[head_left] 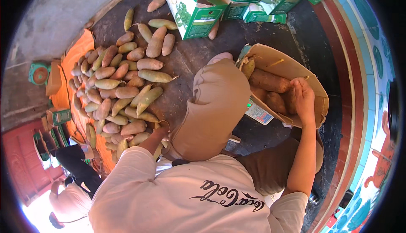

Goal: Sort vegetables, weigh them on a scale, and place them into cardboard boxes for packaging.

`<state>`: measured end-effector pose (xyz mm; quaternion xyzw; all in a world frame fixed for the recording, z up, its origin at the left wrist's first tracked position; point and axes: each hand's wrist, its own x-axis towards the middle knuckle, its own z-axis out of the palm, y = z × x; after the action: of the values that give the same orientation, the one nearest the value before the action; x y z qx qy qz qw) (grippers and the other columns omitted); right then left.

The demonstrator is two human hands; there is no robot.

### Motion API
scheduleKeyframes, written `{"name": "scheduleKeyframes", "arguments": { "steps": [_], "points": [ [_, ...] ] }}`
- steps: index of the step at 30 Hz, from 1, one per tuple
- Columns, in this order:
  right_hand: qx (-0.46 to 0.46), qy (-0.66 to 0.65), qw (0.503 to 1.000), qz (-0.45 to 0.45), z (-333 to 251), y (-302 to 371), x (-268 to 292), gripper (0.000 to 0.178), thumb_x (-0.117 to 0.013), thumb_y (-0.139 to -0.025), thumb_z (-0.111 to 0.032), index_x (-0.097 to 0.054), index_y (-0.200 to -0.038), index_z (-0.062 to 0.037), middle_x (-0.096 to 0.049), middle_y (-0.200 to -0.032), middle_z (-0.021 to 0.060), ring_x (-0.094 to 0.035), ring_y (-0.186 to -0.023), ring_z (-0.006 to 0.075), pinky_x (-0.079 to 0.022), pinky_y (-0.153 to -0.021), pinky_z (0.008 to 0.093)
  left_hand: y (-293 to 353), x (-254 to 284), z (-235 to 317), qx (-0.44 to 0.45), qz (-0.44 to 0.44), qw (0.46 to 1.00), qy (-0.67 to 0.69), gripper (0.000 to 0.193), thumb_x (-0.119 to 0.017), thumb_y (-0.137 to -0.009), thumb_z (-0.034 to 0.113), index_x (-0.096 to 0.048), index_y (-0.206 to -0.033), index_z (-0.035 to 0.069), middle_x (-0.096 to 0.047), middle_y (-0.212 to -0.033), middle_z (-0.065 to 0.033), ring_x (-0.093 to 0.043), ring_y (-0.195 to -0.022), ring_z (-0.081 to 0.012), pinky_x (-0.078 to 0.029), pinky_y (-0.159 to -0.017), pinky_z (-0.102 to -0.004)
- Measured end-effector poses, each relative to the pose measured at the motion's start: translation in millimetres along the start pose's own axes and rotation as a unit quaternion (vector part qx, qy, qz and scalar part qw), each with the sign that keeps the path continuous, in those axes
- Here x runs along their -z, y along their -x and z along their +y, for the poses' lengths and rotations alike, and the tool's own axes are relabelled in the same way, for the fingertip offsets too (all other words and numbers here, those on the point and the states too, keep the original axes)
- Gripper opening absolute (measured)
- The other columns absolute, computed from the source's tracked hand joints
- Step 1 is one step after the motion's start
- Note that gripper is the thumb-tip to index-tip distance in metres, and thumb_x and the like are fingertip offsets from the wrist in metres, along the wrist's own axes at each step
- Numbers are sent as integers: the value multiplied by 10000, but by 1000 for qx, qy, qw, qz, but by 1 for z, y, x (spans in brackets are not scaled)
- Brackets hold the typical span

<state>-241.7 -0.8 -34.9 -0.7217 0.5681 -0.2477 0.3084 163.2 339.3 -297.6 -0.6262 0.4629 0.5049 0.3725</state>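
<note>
My right hand [303,92] reaches into an open cardboard box [306,66] at the right, its fingers curled over a reddish-brown tuber [291,101]. More long tubers [270,80] lie inside that box. Low at the near edge of a large heap of reddish and greenish tubers [122,91], my left hand [163,128] is down among them; its fingers are mostly hidden, so its grip cannot be told. Against the near side of the box is a scale [259,113] with a keypad and a lit green display.
Green-and-white cartons [198,9] stand at the far side, one open on top. My bent knee [220,102] lies between heap and box. An orange sheet [80,51] edges the heap. Another person [72,195] is at lower left. A tiled wall [368,64] curves along the right.
</note>
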Motion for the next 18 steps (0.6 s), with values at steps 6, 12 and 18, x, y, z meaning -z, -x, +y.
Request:
{"name": "scheduleKeyframes", "arguments": {
  "steps": [6,12,18],
  "points": [
    [-43,-3,997,-71,-11,-6,-16,124,-472,-926,-91,-579,-967,-42,-471,-615,45,-471,-584,100,-404,-553,257,-48,-68,1,-63,81,994,24,651,-680,-729,318,-428,-1317,190,-463,-1319,-95,-432,-1229,-279,-344,-995,-511],
    [-65,-80,994,-31,-12,-5,-12,124,-490,-932,-110,-599,-950,-54,-452,-609,-29,-417,-552,55,-355,-508,206,4,-29,0,24,-1,1000,-19,793,-703,-693,409,-342,-1362,183,-441,-1340,-75,-386,-1263,-274,-314,-998,-547],
    [-30,-9,999,-21,-7,0,-10,122,-528,-917,-134,-602,-922,-37,-512,-664,-14,-427,-566,58,-375,-525,206,-3,-25,22,-36,41,998,32,751,-694,-696,400,-372,-1342,193,-445,-1336,-94,-406,-1248,-302,-357,-981,-505]
  ]
}}
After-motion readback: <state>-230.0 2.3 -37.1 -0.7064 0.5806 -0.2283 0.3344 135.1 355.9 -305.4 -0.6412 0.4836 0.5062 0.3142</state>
